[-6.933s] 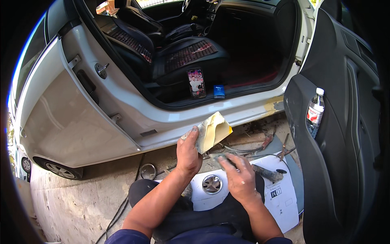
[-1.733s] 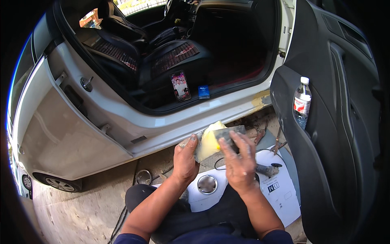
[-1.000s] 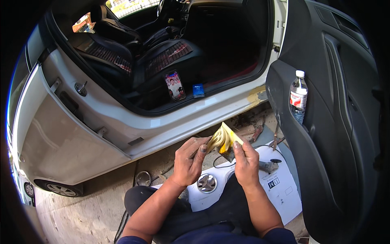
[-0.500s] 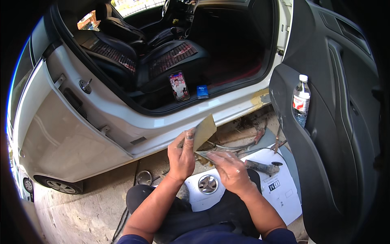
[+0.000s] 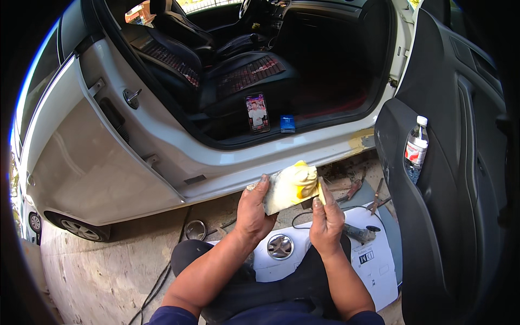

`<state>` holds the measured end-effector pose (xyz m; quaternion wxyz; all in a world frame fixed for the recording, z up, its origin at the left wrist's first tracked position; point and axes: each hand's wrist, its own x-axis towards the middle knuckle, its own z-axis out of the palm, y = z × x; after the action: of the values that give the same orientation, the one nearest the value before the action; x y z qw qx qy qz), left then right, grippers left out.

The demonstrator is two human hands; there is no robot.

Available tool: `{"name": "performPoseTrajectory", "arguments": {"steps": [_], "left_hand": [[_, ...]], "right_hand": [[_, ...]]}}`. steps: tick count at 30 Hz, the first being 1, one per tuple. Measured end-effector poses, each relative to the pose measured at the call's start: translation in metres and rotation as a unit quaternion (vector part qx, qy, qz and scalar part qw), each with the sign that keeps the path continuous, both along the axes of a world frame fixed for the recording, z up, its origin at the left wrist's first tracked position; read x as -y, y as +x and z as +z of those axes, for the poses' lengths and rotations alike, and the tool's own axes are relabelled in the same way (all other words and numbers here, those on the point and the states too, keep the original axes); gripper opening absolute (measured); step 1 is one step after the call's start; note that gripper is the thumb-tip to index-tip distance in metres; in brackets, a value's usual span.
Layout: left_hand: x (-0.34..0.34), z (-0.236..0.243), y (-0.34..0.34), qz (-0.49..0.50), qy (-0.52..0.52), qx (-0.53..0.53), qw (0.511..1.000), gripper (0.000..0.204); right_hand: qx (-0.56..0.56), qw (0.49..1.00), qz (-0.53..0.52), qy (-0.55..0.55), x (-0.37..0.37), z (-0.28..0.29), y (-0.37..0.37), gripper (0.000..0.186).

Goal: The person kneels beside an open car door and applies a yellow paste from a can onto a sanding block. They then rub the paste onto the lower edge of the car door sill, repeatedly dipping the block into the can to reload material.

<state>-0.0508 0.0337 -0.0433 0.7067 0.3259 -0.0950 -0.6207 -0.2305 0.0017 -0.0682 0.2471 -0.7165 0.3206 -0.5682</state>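
Note:
My left hand [image 5: 252, 212] grips a flat plate [image 5: 275, 201] by its left side, thumb on top. A mound of pale cream putty [image 5: 290, 180] with bright yellow streaks lies on the plate. At its right edge, my right hand [image 5: 327, 223] pinches a thin, yellowish spreader [image 5: 322, 192] between thumb and fingers. The spreader touches or nearly touches the putty; the exact contact is hard to see. Both hands are in front of the white car sill [image 5: 281, 161] and carry dusty smears.
The open car door [image 5: 460, 179] stands at the right, a bottle [image 5: 416, 149] in its pocket. A phone [image 5: 257, 112] and a blue box [image 5: 287, 123] rest on the sill. Below are a round metal cap [image 5: 280, 247], a power tool [image 5: 359, 233] and cables on white card [image 5: 379, 273].
The plate has tilted so its face with the putty now shows; before, it stood more edge-on. My right hand has moved from below to the plate's right edge. The view has shifted slightly.

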Motion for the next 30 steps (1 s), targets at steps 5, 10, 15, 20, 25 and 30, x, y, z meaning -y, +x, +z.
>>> {"name": "performPoseTrajectory", "arguments": {"steps": [5, 10, 15, 20, 25, 30], "left_hand": [[0.002, 0.009, 0.012, -0.013, -0.017, -0.001, 1.0, 0.034], [0.003, 0.005, -0.004, 0.031, -0.004, 0.086, 0.996, 0.037], [0.005, -0.009, 0.003, 0.053, -0.043, 0.128, 0.989, 0.038], [0.006, -0.002, 0.012, 0.075, -0.059, 0.247, 0.964, 0.045], [-0.006, 0.001, -0.013, 0.088, -0.109, 0.516, 0.845, 0.046], [-0.003, -0.004, -0.005, 0.098, -0.061, 0.52, 0.846, 0.047]], "right_hand": [[-0.129, 0.989, -0.003, -0.069, 0.009, -0.004, -0.024, 0.038], [-0.118, 0.978, -0.091, -0.145, 0.0, 0.026, -0.015, 0.048], [-0.259, 0.951, -0.043, -0.163, -0.024, 0.014, 0.012, 0.048], [-0.159, 0.981, -0.001, -0.107, -0.02, 0.012, -0.001, 0.047], [-0.082, 0.99, -0.046, -0.102, 0.002, 0.038, 0.0, 0.052], [-0.18, 0.979, 0.015, -0.089, -0.021, 0.0, 0.008, 0.052]]}}
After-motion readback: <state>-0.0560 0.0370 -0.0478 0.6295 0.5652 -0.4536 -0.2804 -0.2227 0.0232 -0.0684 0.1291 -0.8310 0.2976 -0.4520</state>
